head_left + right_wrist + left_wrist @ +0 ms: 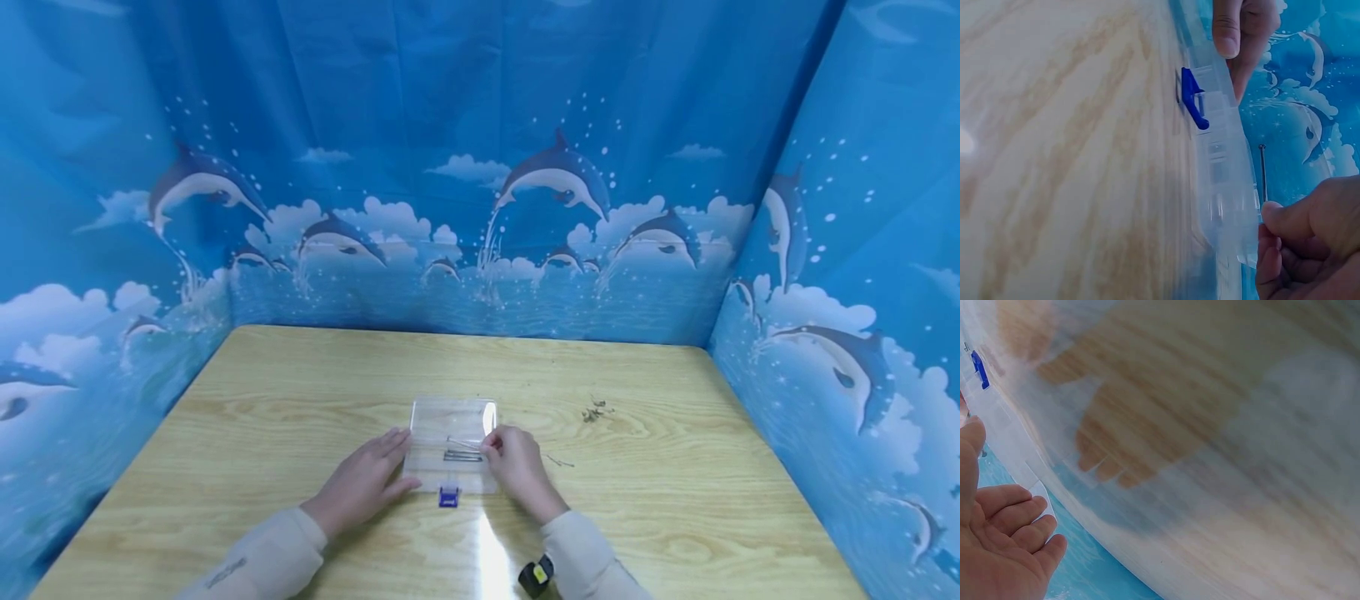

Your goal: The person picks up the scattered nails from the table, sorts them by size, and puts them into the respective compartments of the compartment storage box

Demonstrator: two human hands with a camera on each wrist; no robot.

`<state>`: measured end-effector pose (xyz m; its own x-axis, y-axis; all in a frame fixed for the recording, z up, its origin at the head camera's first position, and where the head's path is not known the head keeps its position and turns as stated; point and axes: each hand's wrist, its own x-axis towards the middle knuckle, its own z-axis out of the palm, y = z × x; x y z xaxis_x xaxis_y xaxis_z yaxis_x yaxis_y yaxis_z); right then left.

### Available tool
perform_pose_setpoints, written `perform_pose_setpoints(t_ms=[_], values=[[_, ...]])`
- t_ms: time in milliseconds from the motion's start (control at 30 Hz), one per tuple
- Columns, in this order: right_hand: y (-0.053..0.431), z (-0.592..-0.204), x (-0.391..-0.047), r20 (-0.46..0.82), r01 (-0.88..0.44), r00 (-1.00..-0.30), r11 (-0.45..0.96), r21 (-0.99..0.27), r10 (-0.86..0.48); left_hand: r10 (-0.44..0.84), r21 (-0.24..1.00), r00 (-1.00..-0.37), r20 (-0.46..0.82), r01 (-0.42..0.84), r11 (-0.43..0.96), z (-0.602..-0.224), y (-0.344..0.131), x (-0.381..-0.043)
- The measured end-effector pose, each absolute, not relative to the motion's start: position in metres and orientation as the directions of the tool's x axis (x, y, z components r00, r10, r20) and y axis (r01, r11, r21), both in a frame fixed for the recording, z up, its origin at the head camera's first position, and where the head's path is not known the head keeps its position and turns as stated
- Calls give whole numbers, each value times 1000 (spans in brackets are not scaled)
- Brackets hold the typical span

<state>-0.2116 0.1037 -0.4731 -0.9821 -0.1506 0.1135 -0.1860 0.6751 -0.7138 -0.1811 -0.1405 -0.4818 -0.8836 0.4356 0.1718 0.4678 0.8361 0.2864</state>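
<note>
A clear plastic box (429,477) with a blue latch (448,497) lies with its lid (446,415) raised at the back. Several dark metal nails (462,456) lie side by side inside it. Over the box's right side, my right hand (517,465) pinches a thin nail (1264,172) between thumb and fingertips; its small round head points away from the fingers. My left hand (367,479) rests along the box's left side, fingers extended and thumb near the front corner. In the left wrist view, that left hand (1007,544) has loosely bent fingers beside the box.
To the right of the right hand, a few thin nails (559,461) lie on the wooden table (675,500). Farther back is a small pile of dark metal pieces (595,412). A black and yellow device (536,577) sits by the right sleeve. Blue dolphin-print curtains (450,292) surround the table.
</note>
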Motion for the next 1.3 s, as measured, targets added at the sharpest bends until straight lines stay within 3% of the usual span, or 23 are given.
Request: perform_pose_setpoints(t_ms=[600,1300], values=[[99,-478,-212,237,-295,-953,761,-577,-190,437,281,-878,197,477,833,-483,-141,-182],[115,-477,-212,247,-252,-963,675,-693,-105,448,284,-877,173,480,830,-482,-142,-182]])
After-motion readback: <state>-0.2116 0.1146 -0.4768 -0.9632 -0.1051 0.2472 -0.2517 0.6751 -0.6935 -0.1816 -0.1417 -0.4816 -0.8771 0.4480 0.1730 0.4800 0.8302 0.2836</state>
